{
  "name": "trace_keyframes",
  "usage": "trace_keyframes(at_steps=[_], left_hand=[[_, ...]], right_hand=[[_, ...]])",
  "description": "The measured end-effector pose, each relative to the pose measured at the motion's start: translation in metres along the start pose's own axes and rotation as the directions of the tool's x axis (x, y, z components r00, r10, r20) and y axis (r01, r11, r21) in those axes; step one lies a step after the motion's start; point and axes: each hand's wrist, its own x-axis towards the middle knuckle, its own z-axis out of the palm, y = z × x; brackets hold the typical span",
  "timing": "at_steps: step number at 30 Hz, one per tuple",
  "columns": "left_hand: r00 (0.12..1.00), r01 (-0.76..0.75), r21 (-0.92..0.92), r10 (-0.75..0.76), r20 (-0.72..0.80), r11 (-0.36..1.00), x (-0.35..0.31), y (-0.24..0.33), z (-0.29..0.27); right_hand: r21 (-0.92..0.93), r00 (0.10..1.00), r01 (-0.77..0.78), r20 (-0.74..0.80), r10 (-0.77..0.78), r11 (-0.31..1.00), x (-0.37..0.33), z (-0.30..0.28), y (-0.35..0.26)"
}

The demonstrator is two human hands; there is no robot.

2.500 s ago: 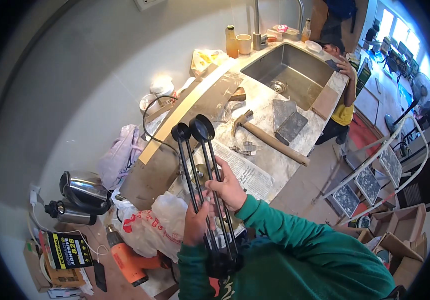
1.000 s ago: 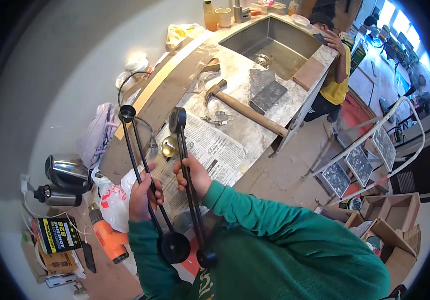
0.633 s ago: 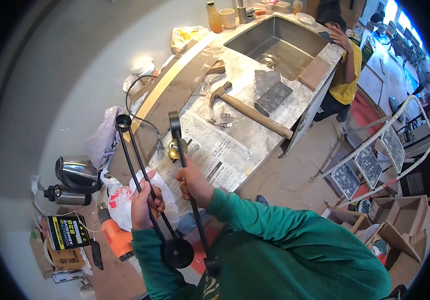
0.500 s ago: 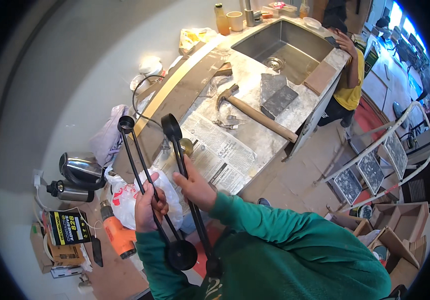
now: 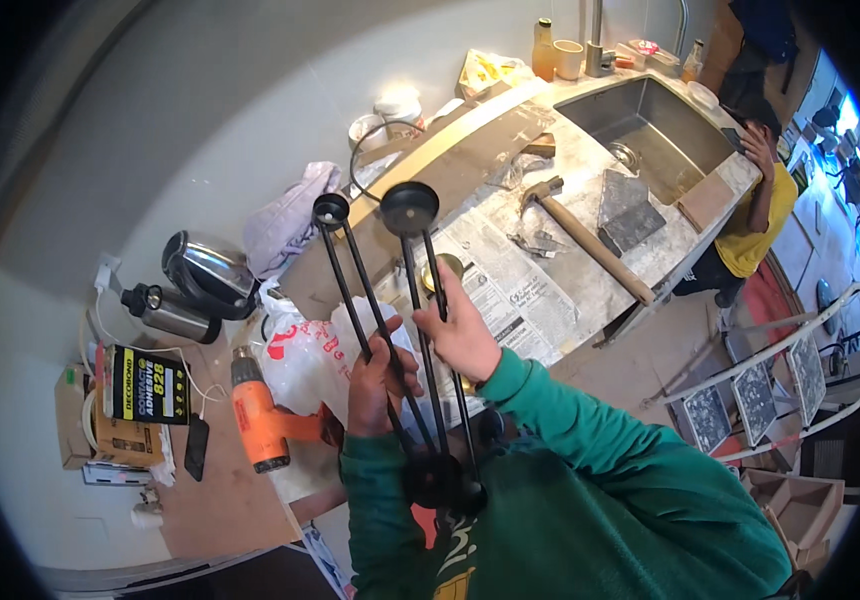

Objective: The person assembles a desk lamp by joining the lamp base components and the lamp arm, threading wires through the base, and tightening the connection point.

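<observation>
Against the wall at far left, on the floor, stand a printed yellow-and-black box (image 5: 143, 384), a steel flask (image 5: 168, 312) and a shiny electric kettle (image 5: 208, 274). Just right of them an orange heat gun (image 5: 255, 414) lies beside a white plastic bag (image 5: 302, 347).

Next comes the person's left hand (image 5: 378, 375), its grip closed around the two thin rods of a black metal stand (image 5: 355, 300) that ends in a small round disc. Just beside it, the right hand (image 5: 462, 333) has fingers wrapped around the rods of a second black stand (image 5: 420, 270), this one topped by a wider disc. Both stands are held upright and nearly parallel above a newspaper-covered tabletop (image 5: 510, 290), their lower discs close to the person's green sweater. Judging from this, the two pieces are lifted and lined up side by side but neither joined nor set down, so whatever fitting or placing they need appears unfinished.

Farther right, a long wooden-handled hammer (image 5: 585, 235) lies on the tabletop, near a grey stone tile (image 5: 626, 208) and a steel sink (image 5: 650, 120). At far right another person in a yellow shirt (image 5: 745, 245) stands by the sink.
</observation>
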Motion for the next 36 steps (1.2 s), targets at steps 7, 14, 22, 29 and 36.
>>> trace_keyframes(at_steps=[7, 14, 22, 29, 36], left_hand=[[0.998, -0.041, 0.044, 0.043, -0.043, 0.998, -0.014, -0.008, 0.0], [0.973, -0.191, 0.145, 0.207, -0.103, 0.971, -0.019, -0.019, -0.003], [0.959, -0.244, 0.051, 0.249, -0.134, 0.968, -0.029, -0.018, -0.022], [0.966, -0.239, 0.046, 0.242, -0.09, 0.97, -0.02, -0.021, -0.022], [0.971, -0.219, 0.089, 0.226, -0.079, 0.972, -0.019, -0.023, -0.027]], right_hand=[[0.236, 0.986, -0.129, 0.134, 0.099, 0.963, 0.001, 0.026, -0.012], [0.226, 0.856, -0.367, 0.462, 0.232, 0.903, 0.019, 0.002, -0.033], [-0.438, 0.77, 0.154, 0.615, 0.17, 0.885, 0.005, -0.085, -0.002], [-0.443, 0.712, 0.491, 0.7, -0.053, 0.75, -0.018, -0.076, 0.037], [-0.15, 0.774, -0.323, 0.526, 0.352, 0.935, -0.017, -0.087, 0.016]])
